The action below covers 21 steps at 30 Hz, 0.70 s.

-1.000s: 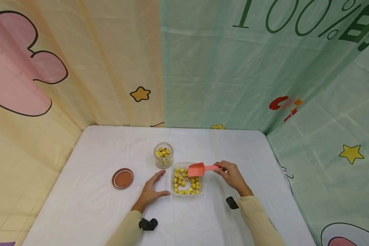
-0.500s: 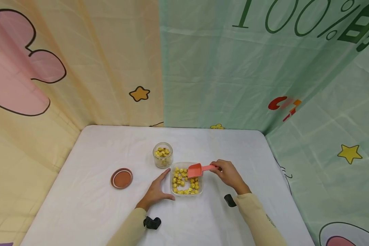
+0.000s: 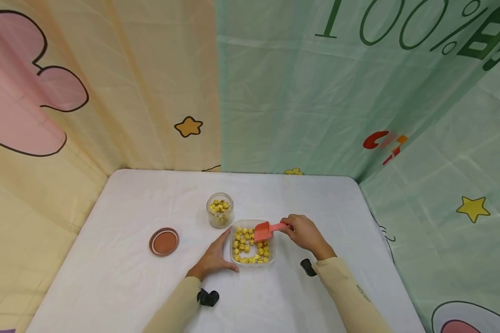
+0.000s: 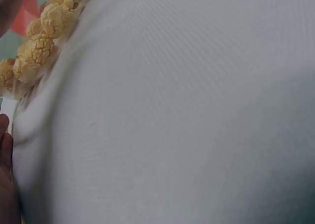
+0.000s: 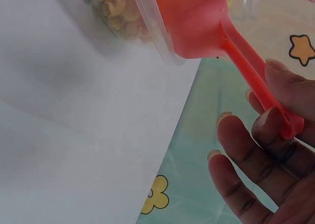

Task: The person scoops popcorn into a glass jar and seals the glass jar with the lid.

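A clear square container (image 3: 253, 265) with yellow popcorn balls (image 3: 241, 247) stands on the white table. My right hand (image 3: 305, 232) pinches the handle of a coral-red scoop (image 3: 263, 232) between thumb and fingers. The scoop's head is at the container's upper right, over the rim. In the right wrist view, the remaining fingers (image 5: 246, 150) hang loosely beside the handle. My left hand (image 3: 213, 259) lies along the container's left side, fingers extended and thumb spread near the lower corner. Whether it touches the wall is hard to tell. Popcorn (image 4: 37, 49) shows in the left wrist view.
Just behind the container stands a glass jar (image 3: 220, 221) partly filled with popcorn. A round brown lid (image 3: 164, 242) lies to the left on the white tablecloth (image 3: 121, 277). Printed curtains (image 3: 287, 106) hang behind and beside the table.
My left hand has moved right, up to the container's side. My right hand has shifted slightly left, and the scoop tilts a little more over the container.
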Available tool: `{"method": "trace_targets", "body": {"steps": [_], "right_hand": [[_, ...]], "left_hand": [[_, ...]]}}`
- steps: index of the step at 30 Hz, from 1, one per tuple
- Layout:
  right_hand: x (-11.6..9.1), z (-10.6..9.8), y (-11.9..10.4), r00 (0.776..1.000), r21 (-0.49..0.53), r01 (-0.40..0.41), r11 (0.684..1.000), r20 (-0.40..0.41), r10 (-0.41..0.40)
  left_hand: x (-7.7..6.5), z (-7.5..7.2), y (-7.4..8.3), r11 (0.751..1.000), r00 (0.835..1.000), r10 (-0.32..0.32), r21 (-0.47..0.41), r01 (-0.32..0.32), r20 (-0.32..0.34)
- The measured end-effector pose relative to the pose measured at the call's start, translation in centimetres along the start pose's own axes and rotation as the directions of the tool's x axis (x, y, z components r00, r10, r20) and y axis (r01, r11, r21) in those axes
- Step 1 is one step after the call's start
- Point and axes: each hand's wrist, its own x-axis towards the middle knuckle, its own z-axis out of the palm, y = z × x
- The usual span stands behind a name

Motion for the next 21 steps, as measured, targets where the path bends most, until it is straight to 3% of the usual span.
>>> {"method": "trace_targets", "body": {"steps": [13,21], "right_hand": [[0.8,-0.1,-0.6,0.994,-0.029,-0.069,0.997,0.087,0.071],[0.5,0.9,-0.2,0.99,0.021,-0.114,0.993,0.08,0.112]], "left_hand": [[0.5,0.3,0.4,1.0,1.0,-0.02,-0.022,0.02,0.009],[0.5,0.3,0.5,0.997,0.999,-0.035,-0.062,0.036,0.023]]}}
